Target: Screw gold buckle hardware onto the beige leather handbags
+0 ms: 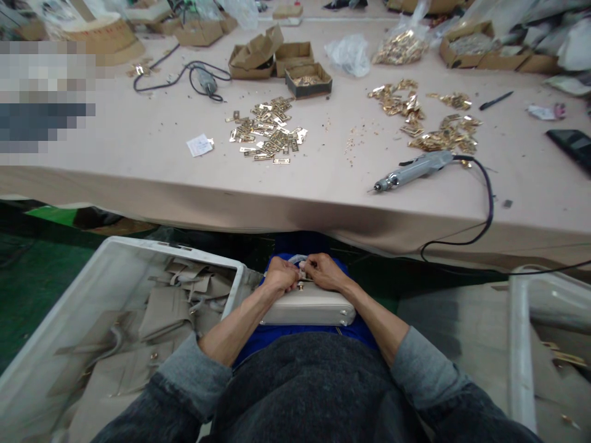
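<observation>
A beige handbag [308, 307] rests on my lap, with small metal fittings on it and a pale handle [298, 259] at its far side. My left hand [282, 275] is closed on the handbag beside the handle. Close to it, my right hand [324, 271] has its fingers pinched together over the same spot. Whatever small piece lies between the right fingertips is hidden. A gold-coloured fitting [301, 286] shows on the bag just below both hands.
Left of me stands a white bin [237, 271] of beige bags; another bin [521, 344] is at right. The covered table [184, 184] ahead bears a corded electric screwdriver [415, 170], gold plates [272, 132], more gold pieces [443, 136] and cardboard boxes [308, 86]. The screwdriver's cord hangs over the edge.
</observation>
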Demonstrator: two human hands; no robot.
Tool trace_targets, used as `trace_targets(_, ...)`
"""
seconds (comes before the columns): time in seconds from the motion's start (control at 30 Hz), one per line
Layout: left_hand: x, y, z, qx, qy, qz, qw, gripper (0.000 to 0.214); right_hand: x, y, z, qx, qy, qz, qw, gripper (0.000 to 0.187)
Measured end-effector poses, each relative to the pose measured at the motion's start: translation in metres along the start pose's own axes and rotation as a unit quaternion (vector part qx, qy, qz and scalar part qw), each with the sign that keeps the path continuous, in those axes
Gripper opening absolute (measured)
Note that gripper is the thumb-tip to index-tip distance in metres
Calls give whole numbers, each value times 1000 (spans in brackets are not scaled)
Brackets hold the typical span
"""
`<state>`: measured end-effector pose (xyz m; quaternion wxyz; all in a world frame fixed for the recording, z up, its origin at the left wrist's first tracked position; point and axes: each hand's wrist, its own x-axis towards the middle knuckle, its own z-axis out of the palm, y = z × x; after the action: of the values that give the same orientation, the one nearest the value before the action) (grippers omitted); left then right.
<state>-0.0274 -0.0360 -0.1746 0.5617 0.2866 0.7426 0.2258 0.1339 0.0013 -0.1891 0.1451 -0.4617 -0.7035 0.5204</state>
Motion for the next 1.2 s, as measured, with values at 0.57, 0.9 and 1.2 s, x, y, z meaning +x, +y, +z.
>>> trace_targets(0.57, -1, -3, -1, -52, -34, 22, 998, 34, 4, 8, -1, 122, -53, 74, 988, 43)
trace_targets(0.9, -1, -7, 3, -6, -20, 31, 999, 21, 3, 8, -3, 138, -39, 6, 990, 41)
trace_targets(1.2, 2, 38, -26, 69, -153, 112, 980, 15, -6, 13, 1, 209, -35, 13, 977, 49)
